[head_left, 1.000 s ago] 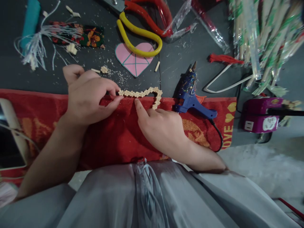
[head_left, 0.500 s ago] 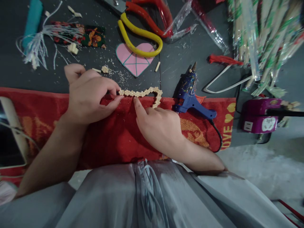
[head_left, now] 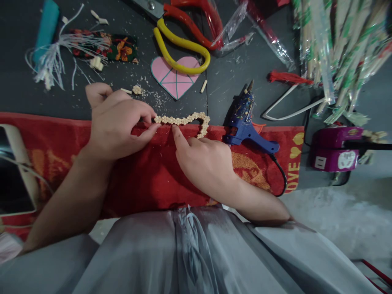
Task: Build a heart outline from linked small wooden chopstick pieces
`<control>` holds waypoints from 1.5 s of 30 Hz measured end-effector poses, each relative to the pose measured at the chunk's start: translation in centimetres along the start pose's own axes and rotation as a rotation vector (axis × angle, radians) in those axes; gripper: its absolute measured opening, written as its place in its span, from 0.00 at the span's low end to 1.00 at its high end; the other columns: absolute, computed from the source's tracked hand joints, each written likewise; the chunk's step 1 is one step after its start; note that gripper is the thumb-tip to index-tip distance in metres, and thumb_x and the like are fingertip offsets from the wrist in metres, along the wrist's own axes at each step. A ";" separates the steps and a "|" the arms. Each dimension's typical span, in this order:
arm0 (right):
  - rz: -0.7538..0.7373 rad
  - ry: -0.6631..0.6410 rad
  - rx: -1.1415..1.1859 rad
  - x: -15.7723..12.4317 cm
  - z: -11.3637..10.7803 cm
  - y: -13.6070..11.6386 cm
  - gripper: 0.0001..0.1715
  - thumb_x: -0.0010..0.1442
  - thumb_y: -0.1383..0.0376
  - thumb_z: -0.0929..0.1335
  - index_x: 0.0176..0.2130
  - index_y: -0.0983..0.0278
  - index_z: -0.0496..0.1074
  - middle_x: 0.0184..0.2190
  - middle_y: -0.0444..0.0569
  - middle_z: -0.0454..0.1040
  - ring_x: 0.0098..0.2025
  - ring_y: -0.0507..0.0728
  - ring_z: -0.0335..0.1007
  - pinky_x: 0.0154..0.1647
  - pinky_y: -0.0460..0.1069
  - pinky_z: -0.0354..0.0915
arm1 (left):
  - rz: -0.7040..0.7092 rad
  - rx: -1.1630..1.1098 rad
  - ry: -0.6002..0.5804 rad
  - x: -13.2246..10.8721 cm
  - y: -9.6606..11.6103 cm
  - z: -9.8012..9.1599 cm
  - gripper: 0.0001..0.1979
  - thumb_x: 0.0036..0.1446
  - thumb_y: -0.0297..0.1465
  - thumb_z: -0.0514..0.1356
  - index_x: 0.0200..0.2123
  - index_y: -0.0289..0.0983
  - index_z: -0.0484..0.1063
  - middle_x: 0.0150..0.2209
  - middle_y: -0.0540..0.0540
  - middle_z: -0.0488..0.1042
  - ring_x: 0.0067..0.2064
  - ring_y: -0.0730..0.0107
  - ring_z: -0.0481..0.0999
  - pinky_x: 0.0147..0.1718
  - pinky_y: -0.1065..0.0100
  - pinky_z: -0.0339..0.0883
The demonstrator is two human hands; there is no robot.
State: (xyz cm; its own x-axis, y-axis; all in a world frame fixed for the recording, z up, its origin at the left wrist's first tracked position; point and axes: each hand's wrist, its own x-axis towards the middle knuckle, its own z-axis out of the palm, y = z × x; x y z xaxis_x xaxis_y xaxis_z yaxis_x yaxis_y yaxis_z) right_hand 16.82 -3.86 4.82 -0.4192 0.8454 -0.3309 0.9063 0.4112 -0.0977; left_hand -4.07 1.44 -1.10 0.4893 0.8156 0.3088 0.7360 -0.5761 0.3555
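A cream-coloured strip of small beads [head_left: 176, 121] lies along the far edge of the red towel. It runs right in a wavy line, then bends back toward me. My left hand [head_left: 118, 120] pinches its left end between thumb and forefinger. Just below the middle of the strip, the stretched-out index finger of my right hand [head_left: 203, 159] rests on the towel's edge, at or very near the beads. The other right fingers are curled under, and the strip's right end reaches their knuckles; whether they touch it is hidden.
A blue glue gun [head_left: 245, 118] lies right of my hands. Beyond are a pink paper heart [head_left: 174, 83], scissors with yellow and red handles [head_left: 183, 65], white threads [head_left: 53, 61] and wrapped sticks [head_left: 339, 53]. A purple power socket [head_left: 333, 149] is at right, a phone-like device [head_left: 15, 171] at left.
Almost nothing differs. My left hand and the left end of the strip sit slightly farther right in the picture; the right hand keeps its place.
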 end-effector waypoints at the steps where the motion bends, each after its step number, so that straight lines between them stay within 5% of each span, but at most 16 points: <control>1: 0.001 -0.004 -0.002 0.0 0.0 0.0 0.31 0.67 0.73 0.59 0.66 0.65 0.70 0.28 0.52 0.82 0.29 0.54 0.77 0.21 0.48 0.47 | 0.010 0.002 0.009 0.0 -0.1 0.1 0.13 0.64 0.41 0.62 0.29 0.41 0.70 0.33 0.58 0.80 0.34 0.68 0.72 0.49 0.55 0.58; 45: -0.023 0.008 -0.024 -0.3 -0.1 0.1 0.31 0.68 0.73 0.58 0.66 0.65 0.70 0.30 0.52 0.83 0.29 0.54 0.78 0.21 0.49 0.45 | -0.032 0.001 -0.014 0.0 0.3 -0.3 0.11 0.63 0.41 0.64 0.31 0.42 0.73 0.29 0.60 0.75 0.33 0.70 0.71 0.53 0.53 0.56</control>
State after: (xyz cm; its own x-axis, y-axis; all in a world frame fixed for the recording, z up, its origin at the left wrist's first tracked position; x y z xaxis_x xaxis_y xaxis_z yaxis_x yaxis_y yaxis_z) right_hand 16.98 -4.01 5.02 -0.4403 0.8384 -0.3213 0.8949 0.4385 -0.0823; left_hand -4.01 1.25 -0.71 0.4718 0.8343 0.2853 0.7519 -0.5497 0.3639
